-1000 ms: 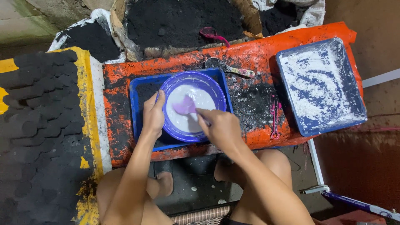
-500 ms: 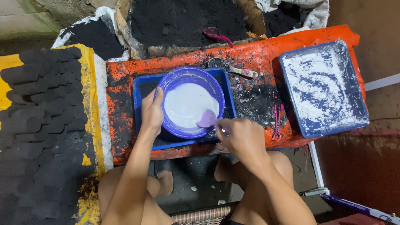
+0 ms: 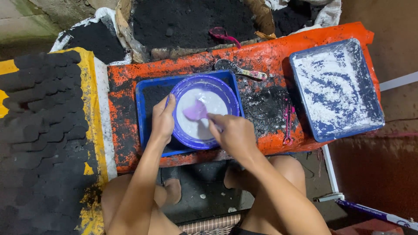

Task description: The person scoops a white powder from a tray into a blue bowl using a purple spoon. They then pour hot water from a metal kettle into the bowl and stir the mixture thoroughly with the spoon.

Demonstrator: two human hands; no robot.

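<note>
The person sits low behind an orange work surface [image 3: 261, 56] smeared with black powder, bare knees showing under its near edge. One purple bowl [image 3: 226, 91] stands inside a blue tray [image 3: 143, 93], and it holds a white liquid. The left hand [image 3: 162, 122] rests against the bowl's left rim, fingers curled over the edge and gripping it. The right hand [image 3: 233, 135] is closed around the handle of one purple spatula [image 3: 196, 112], whose flat blade lies in the white liquid near the middle of the bowl.

I count two blue trays in all: the one under the bowl, dusted black on its bare left part, and a second blue tray [image 3: 370, 87] well apart at the right end of the surface, coated in patchy white powder. One metal spoon [image 3: 237, 68] lies just beyond the bowl, its scoop full of black powder. One small pink tool [image 3: 287, 119] lies between the two trays on the blackened patch, and another pink-handled object [image 3: 223, 35] sits half sunk in the heap of black powder [image 3: 183, 21] at the far side.

To the left, a yellow-edged sheet [image 3: 93, 109] carries rows of dark moulded pieces [image 3: 41, 130], too many and too closely packed for me to count.
</note>
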